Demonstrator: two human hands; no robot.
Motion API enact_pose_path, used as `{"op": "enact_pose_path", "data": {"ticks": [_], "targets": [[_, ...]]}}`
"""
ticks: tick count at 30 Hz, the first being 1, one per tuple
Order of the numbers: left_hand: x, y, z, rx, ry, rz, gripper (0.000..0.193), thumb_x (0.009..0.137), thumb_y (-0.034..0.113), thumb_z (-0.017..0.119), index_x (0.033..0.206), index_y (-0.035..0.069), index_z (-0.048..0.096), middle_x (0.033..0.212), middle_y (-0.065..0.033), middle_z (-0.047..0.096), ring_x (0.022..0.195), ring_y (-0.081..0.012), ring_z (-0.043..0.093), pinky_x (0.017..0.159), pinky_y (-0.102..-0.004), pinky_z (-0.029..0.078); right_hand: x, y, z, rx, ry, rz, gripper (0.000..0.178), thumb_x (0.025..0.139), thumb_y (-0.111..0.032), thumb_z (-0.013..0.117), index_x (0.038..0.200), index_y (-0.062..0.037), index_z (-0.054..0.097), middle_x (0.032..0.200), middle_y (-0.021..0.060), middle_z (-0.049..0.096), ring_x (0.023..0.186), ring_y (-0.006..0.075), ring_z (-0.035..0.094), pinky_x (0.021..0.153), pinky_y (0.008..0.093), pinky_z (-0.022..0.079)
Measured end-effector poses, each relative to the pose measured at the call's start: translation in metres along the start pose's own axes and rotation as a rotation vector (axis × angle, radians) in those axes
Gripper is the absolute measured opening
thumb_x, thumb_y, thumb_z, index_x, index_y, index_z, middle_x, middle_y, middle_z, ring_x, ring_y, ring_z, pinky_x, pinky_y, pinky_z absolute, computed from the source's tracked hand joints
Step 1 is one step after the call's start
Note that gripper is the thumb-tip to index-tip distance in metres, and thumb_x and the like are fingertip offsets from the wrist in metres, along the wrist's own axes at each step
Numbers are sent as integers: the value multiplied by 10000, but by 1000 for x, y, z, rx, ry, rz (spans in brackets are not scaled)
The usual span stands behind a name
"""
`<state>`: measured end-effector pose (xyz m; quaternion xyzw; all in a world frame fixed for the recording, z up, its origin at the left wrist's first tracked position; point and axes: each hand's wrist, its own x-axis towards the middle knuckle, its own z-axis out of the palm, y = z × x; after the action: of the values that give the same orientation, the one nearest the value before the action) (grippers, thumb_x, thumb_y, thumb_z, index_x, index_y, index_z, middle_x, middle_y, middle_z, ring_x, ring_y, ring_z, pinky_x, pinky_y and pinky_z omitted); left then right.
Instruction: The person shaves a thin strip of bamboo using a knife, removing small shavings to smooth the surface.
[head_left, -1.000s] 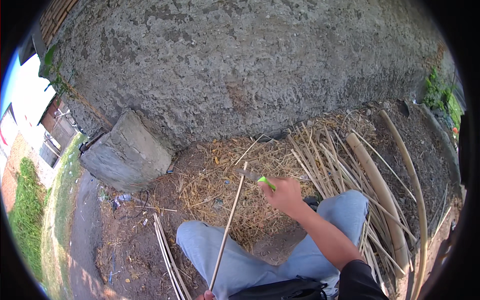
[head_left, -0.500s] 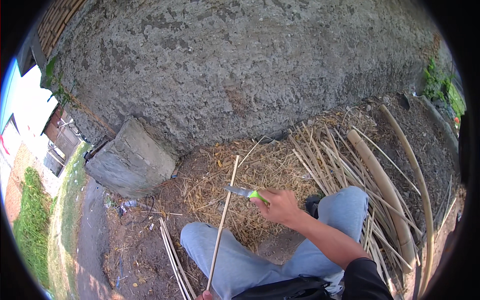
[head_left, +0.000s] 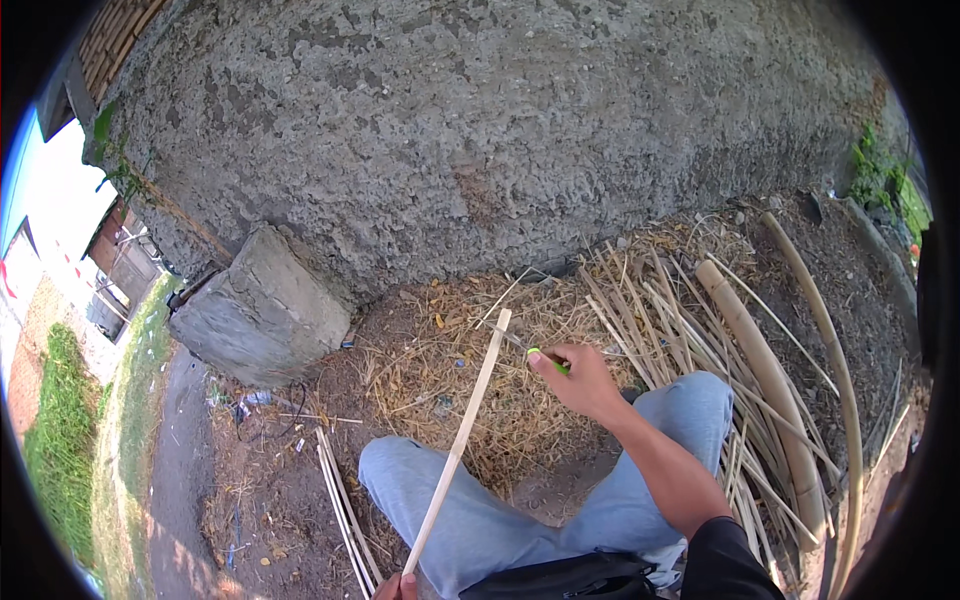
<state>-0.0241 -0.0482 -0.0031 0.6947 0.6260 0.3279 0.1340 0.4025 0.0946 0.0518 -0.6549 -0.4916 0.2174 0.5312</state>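
Observation:
My right hand (head_left: 580,382) is closed round the green handle of a knife (head_left: 513,338). The blade points left, and its tip lies at the upper end of a pale bamboo strip (head_left: 458,447); whether it touches cannot be told. At the lower edge my left hand (head_left: 396,588) grips the strip's near end, only its fingertips showing. The strip slants up over my left thigh, its flat face turned towards me.
Several split bamboo strips (head_left: 650,310) lie in a heap at the right, beside a thick bamboo pole (head_left: 765,390) and a long curved one (head_left: 835,370). More thin strips (head_left: 345,510) rest left of my knee. A concrete block (head_left: 265,310) stands against the rough wall (head_left: 480,130).
My right hand has moved up and slightly right with the knife, towards the strip's top end. The strip has turned to show its broad face and leans further right. More of my left hand shows.

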Motion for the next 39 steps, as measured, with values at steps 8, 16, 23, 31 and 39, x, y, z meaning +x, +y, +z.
{"op": "enact_pose_path", "data": {"ticks": [8,16,23,31,39], "targets": [[4,17,-1,-71,35,-62,256,937,189,641,772,-5,655,574,-72,495,530,-157,446,499,-351,376,-38,7,39,-72,-39,-562,263,909,-291,714,940,-33,750,618,68,608,450,189,538,416,357,389],[2,35,-6,-95,-33,-123,333,937,212,648,704,0,536,576,-60,337,545,-141,308,474,-367,287,-5,21,38,-327,273,-551,246,896,-334,713,926,-92,746,665,36,640,477,215,589,388,353,406],[-19,-1,-9,-46,-106,-141,285,945,199,629,763,-11,563,605,-83,371,568,-164,344,499,-369,336,22,33,13,-395,420,-317,208,887,-237,728,984,-54,745,644,70,603,471,209,564,413,348,391],[-5,20,-4,-96,-128,-198,263,958,195,598,802,-16,577,632,-92,413,593,-170,398,530,-369,359,-53,9,55,-290,-101,-717,154,869,-186,735,945,-52,720,688,48,611,457,211,541,395,359,414],[-19,-1,-3,-71,-121,-166,275,948,193,630,774,-11,568,619,-84,394,590,-161,386,530,-368,355,25,44,17,-311,229,-83,266,945,-256,668,904,5,701,606,81,533,489,230,489,494,388,386]]}}
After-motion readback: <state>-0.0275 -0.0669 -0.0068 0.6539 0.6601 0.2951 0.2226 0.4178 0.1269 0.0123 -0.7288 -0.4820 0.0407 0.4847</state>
